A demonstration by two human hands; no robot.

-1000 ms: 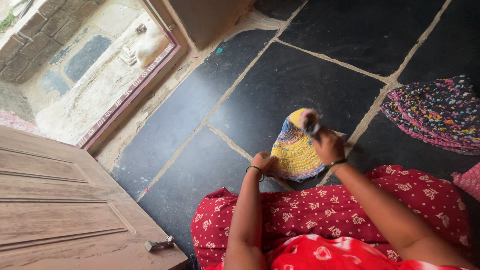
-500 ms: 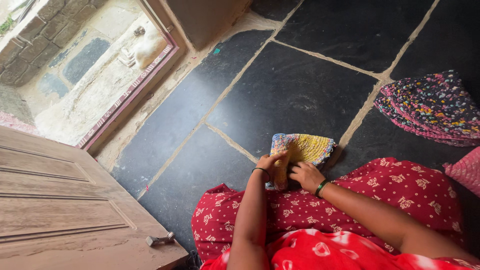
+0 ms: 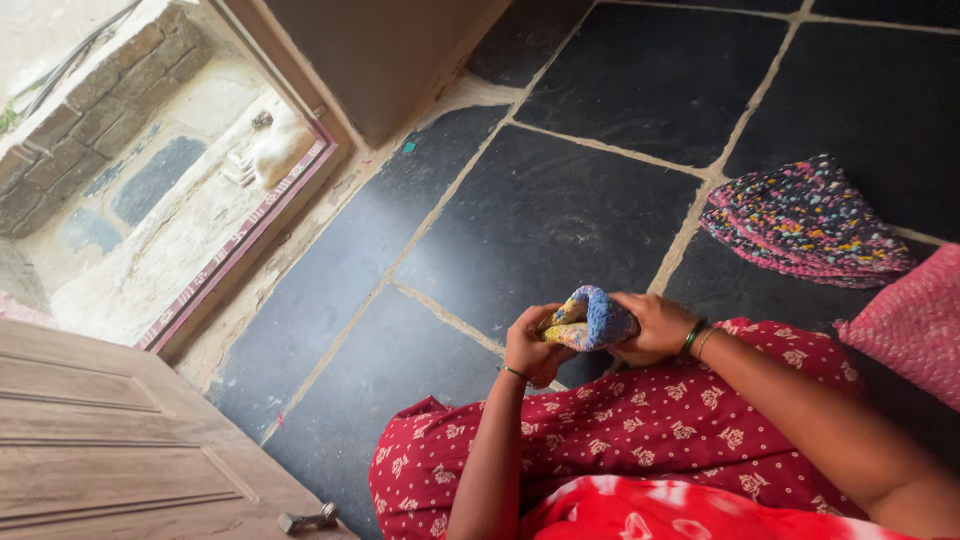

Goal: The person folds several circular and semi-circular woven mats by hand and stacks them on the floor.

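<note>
Both hands meet on one small bundle of yellow, blue and white cloth, held just above the knees and the dark floor in the lower middle of the view. At the bundle's near-left end the left hand has its fingers curled shut around the cloth, while the right hand, with green bangles at the wrist, wraps it from the far-right side, fingers closed over the top. Under the forearms lies a red garment with white flowers, covering the lap and reaching the bottom edge of the view. Ahead of the hands the black stone floor runs in big slabs with pale joints, and the slab straight in front of the bundle is bare up to the wall base, so room lies open forward and to the left. On the right, well apart from the hands, a folded stack of dark flowered cloth sits across a joint, and a pink patterned cloth lies just beside it against the right edge. On the left a doorway threshold marks the floor's edge, with a paler stone yard and a brick wall beyond it. A wooden door leaf fills the lower left corner, its metal latch near the red garment.
</note>
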